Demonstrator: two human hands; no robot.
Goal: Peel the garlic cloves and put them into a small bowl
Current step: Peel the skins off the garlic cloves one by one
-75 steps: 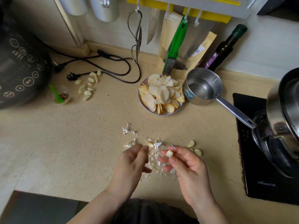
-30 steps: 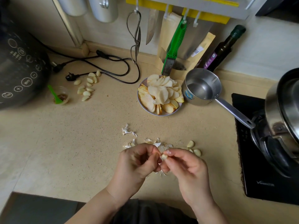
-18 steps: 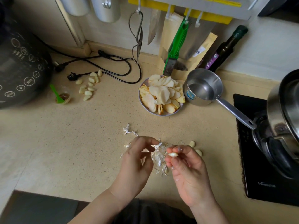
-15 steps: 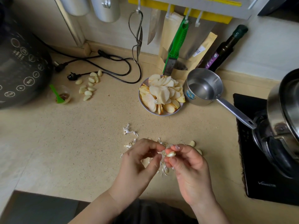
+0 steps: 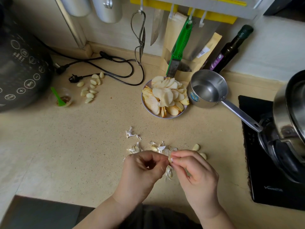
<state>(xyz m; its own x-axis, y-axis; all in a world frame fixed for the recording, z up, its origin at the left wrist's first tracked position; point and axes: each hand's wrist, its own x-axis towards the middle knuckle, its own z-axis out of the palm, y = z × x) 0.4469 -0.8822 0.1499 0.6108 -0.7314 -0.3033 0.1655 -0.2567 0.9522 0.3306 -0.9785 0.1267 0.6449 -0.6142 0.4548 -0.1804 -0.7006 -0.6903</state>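
Right hand: I'm seeing my right hand (image 5: 196,171) pinching a garlic clove (image 5: 170,158) btwn thumb and forefinger tips, other fingers curling loosely underneath.
Left hand: my left hand (image 5: 142,169) is meeting it fingertip to fingertip, thumb and forefinger curling in and nipping at the clove's left end; can't tell whether it's gripping skin or the clove itself.
Clove: it's sitting up off the counter (image 5: 82,146), right where both hands' tips are touching, mostly hidden by fingers.
Skins: papery garlic skins (image 5: 132,134) are lying scattered on the counter just beyond and under the hands; one pale piece is hanging below the fingertips.
Peeled, near: two bare cloves (image 5: 196,147) are lying just right of the skins, close to the right hand's knuckles.
Cloves, far left: a loose cluster of cloves (image 5: 90,90) is lying well apart, beside a black plug and cable (image 5: 105,63).
Small cup: a clear cup (image 5: 61,98) w/ a green spoon in it is standing just left of that cluster, next to a black cooker (image 5: 21,71).
Plate: a plate (image 5: 146,106) piled w/ sliced fruit is sitting at centre back.
Saucepan: a steel saucepan (image 5: 208,90) is standing touching or nearly touching the plate's right side, handle pointing toward the black hob (image 5: 272,179).
Wall: scissors (image 5: 140,35), a knife and a green-handled tool are hanging from hooks; a dark bottle (image 5: 231,48) is leaning at back right.
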